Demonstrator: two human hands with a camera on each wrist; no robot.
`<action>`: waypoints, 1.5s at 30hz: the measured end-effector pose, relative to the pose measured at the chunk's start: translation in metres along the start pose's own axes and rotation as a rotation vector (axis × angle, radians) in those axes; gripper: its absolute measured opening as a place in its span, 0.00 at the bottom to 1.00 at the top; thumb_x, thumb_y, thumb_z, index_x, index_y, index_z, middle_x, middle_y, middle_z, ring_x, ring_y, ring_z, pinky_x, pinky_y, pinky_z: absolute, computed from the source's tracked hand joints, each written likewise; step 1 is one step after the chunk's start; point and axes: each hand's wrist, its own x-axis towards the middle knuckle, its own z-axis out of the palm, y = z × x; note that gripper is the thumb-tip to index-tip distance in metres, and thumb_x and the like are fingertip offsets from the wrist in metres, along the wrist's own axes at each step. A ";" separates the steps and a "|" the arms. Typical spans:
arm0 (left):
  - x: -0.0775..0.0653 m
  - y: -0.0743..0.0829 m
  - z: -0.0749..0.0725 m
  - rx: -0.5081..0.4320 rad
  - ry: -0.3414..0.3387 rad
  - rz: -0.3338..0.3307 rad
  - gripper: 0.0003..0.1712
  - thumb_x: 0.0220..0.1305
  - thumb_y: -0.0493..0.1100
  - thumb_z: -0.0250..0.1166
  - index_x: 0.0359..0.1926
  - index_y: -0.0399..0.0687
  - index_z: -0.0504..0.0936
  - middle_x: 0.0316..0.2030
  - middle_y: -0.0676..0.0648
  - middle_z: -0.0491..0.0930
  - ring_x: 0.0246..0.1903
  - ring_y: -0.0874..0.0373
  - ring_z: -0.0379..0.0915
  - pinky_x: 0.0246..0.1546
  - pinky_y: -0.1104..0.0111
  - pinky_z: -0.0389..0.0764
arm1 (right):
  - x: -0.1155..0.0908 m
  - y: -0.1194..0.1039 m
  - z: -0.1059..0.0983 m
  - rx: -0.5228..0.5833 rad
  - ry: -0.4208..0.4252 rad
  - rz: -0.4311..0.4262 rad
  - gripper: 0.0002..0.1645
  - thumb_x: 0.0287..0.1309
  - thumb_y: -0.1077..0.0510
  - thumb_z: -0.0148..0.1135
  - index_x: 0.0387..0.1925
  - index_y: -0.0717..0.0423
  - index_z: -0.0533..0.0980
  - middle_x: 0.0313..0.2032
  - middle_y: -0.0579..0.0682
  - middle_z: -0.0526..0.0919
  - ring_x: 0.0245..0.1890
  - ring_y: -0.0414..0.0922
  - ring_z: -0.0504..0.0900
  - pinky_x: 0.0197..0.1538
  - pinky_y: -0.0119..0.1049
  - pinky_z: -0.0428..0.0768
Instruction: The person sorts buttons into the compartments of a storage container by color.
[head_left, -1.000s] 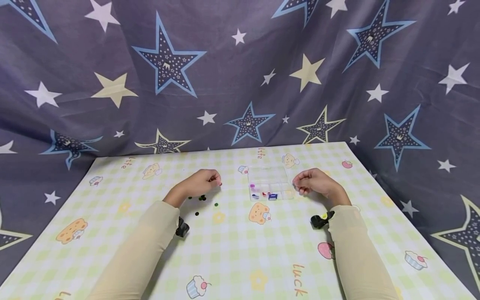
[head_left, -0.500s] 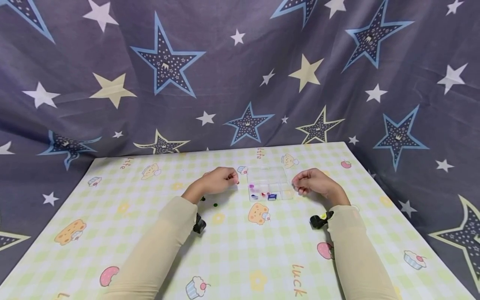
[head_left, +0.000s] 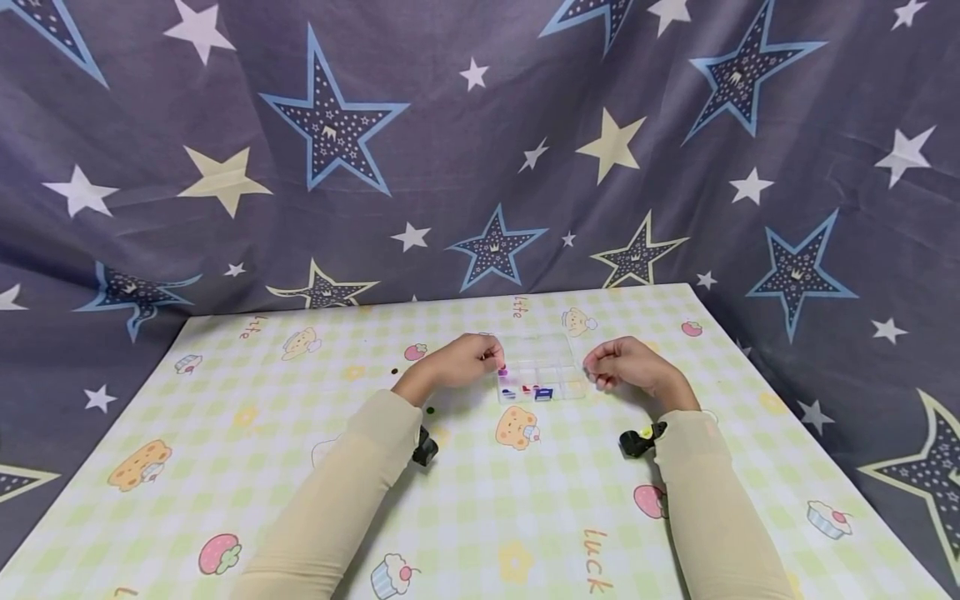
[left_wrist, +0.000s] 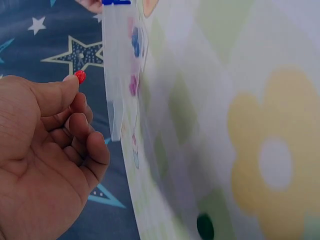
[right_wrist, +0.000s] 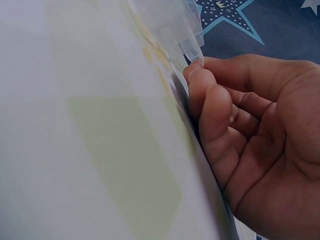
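Observation:
My left hand (head_left: 467, 362) pinches a small red button-like disc (left_wrist: 80, 76) between thumb and index finger, over the left edge of a clear plastic compartment box (head_left: 564, 375). The other fingers of that hand are loosely curled. Purple pieces (head_left: 503, 372), blue pieces and red pieces lie in the box's front compartments; its clear lid (head_left: 536, 346) is folded back behind. At the box's right edge, my right hand (head_left: 633, 367) pinches the clear plastic rim (right_wrist: 197, 60) between thumb and forefinger.
A dark green disc (head_left: 431, 410) lies on the checked tablecloth (head_left: 465, 517), left of the box. A dark brownish disc (head_left: 394, 371) lies farther left, behind the left wrist. My left forearm covers part of the table. A star-patterned curtain (head_left: 420, 125) hangs behind the table.
My left hand has moved right, from beside the loose discs to the box's left edge, carrying the red disc. The right hand has stayed at the box's right edge.

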 end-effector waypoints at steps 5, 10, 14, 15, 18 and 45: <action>0.008 0.005 0.008 0.009 0.001 0.027 0.09 0.76 0.33 0.54 0.40 0.41 0.80 0.37 0.48 0.81 0.36 0.58 0.70 0.43 0.67 0.73 | 0.000 0.000 0.000 0.001 0.001 0.000 0.11 0.71 0.66 0.56 0.46 0.71 0.79 0.31 0.55 0.83 0.27 0.43 0.81 0.33 0.34 0.81; 0.015 0.008 0.015 0.026 0.000 0.047 0.09 0.74 0.32 0.54 0.39 0.42 0.80 0.36 0.49 0.81 0.35 0.60 0.70 0.43 0.69 0.72 | 0.001 0.001 -0.001 0.001 0.003 0.002 0.11 0.71 0.65 0.57 0.46 0.71 0.79 0.32 0.55 0.83 0.27 0.43 0.81 0.33 0.35 0.81; 0.016 0.013 0.018 0.024 -0.012 0.059 0.09 0.73 0.32 0.54 0.39 0.41 0.80 0.34 0.49 0.79 0.33 0.60 0.68 0.42 0.69 0.72 | 0.002 0.002 -0.001 -0.002 0.003 0.001 0.10 0.71 0.65 0.57 0.46 0.71 0.79 0.32 0.55 0.83 0.27 0.43 0.81 0.33 0.35 0.81; 0.016 0.014 0.019 0.020 -0.017 0.058 0.09 0.73 0.32 0.54 0.39 0.41 0.80 0.34 0.49 0.79 0.32 0.60 0.68 0.42 0.69 0.71 | 0.002 0.002 -0.001 -0.002 0.003 0.001 0.10 0.71 0.66 0.57 0.46 0.71 0.79 0.32 0.55 0.83 0.27 0.43 0.81 0.33 0.35 0.81; 0.017 0.018 0.022 0.010 -0.034 0.054 0.09 0.75 0.32 0.53 0.39 0.41 0.80 0.33 0.49 0.78 0.30 0.60 0.67 0.40 0.69 0.71 | 0.003 0.003 -0.001 -0.007 0.001 0.001 0.11 0.71 0.65 0.57 0.46 0.70 0.79 0.32 0.56 0.83 0.28 0.43 0.81 0.33 0.34 0.81; 0.000 0.026 0.019 0.089 0.105 0.029 0.07 0.73 0.36 0.62 0.35 0.45 0.83 0.31 0.52 0.81 0.34 0.60 0.75 0.43 0.66 0.77 | 0.001 0.000 -0.001 -0.009 0.008 0.017 0.11 0.72 0.65 0.57 0.47 0.70 0.79 0.33 0.56 0.83 0.28 0.44 0.81 0.33 0.35 0.81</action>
